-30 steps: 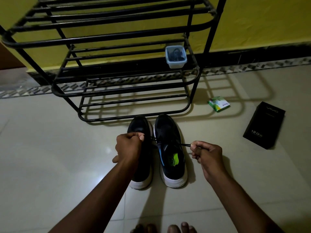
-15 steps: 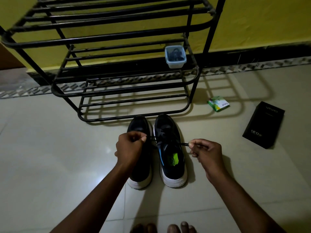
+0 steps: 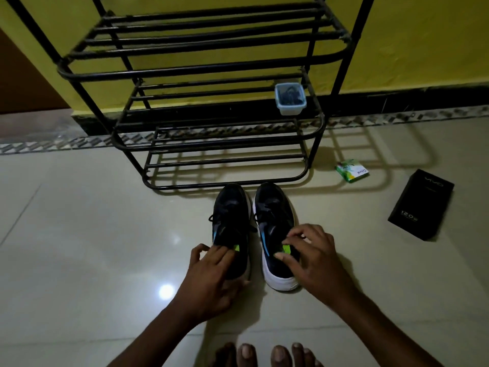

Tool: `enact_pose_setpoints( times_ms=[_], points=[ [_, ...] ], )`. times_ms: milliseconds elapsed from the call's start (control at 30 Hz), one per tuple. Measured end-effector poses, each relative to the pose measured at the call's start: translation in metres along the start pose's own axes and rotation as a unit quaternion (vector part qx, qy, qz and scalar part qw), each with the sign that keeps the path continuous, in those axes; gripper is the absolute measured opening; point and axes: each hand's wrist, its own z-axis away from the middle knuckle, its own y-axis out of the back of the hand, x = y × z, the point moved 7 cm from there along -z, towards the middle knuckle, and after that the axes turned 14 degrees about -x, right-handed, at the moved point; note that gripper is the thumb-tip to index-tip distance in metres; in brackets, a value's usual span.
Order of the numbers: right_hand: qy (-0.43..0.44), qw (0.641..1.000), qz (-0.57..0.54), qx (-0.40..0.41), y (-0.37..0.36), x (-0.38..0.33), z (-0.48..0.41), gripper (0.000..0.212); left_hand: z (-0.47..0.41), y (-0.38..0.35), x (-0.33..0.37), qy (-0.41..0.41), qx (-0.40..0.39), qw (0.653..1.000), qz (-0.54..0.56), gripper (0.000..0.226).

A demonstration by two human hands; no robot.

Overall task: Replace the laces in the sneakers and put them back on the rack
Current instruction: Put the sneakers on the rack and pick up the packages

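Head view: A barefoot person is crouching over a pair of sneakers on a pale tiled floor [image 3: 92,234]. The left hand [image 3: 211,271] is laying its fingers [image 3: 225,251] close together across the collar of the left black white-soled sneaker [image 3: 230,221], thumb lifted out to the side; whether they are clamping the collar cannot be told. The right hand [image 3: 315,255] is spreading bent fingers [image 3: 293,237] apart over the collar of the right black white-soled sneaker [image 3: 275,218], gripping nothing, probably preparing to lift. Black laces [image 3: 264,211] are sitting threaded just beyond the fingertips. Farther past them, the black tubular metal shoe rack [image 3: 211,70] is waiting, toes pointing at it. A small clear plastic tub [image 3: 290,99] is resting on a shelf; a green cardboard packet [image 3: 352,170] and a black phone box [image 3: 420,205] are lying off beyond the right fingers.
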Motion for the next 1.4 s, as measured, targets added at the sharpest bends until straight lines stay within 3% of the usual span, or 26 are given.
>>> enact_pose_setpoints(
  times_ms=[133,200,333,600,900,1133,1400],
  points=[
    [0.053,0.983,0.103,-0.141,-0.029,-0.005,0.002,0.042,-0.003,0.001,-0.002,-0.045,0.007,0.997,-0.067,0.032],
    [0.070,0.975,0.136,-0.161,-0.035,-0.004,0.000,0.036,-0.007,0.003,0.002,-0.072,0.025,0.994,-0.082,0.027],
    [0.085,0.976,0.121,-0.159,-0.033,-0.012,-0.007,0.024,-0.007,0.007,0.009,-0.110,0.037,0.989,-0.086,0.022],
    [0.097,0.979,0.079,-0.159,0.001,-0.050,-0.011,0.020,0.009,0.047,0.019,-0.105,0.028,0.994,-0.028,0.041],
    [0.136,0.979,0.008,-0.152,0.106,-0.114,-0.020,0.021,0.050,0.148,0.047,-0.146,0.046,0.988,-0.029,0.039],
    [0.163,0.977,0.006,-0.139,0.190,-0.175,-0.035,0.018,0.079,0.242,0.077,-0.155,0.088,0.982,-0.054,0.023],
    [0.166,0.982,-0.003,-0.088,0.272,-0.223,-0.056,0.019,0.092,0.332,0.087,-0.122,0.127,0.984,-0.019,0.044]
  ],
)
